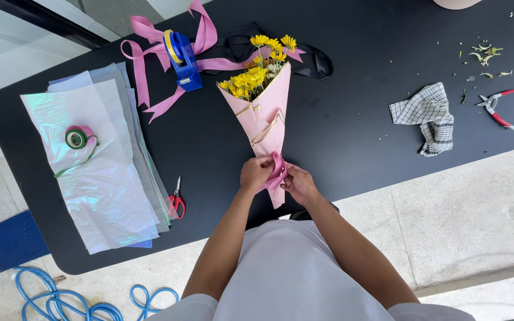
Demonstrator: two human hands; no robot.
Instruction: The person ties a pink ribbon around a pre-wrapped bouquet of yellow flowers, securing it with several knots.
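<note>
Bright, even daylight fills the head view, and the black table stays matte with only a faint sheen. Shadows are soft and short; a dim one lies under the table edge on the pale floor. The iridescent sheets catch mild glare, focus is sharp throughout, and the table's edges bow slightly from wide-angle distortion.

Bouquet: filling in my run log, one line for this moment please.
left hand | right hand | both grip pink ribbon | on bouquet

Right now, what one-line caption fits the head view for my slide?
Both hands, left hand and right hand, tie a pink ribbon around a pink-wrapped bouquet of yellow flowers on a black table.
</note>
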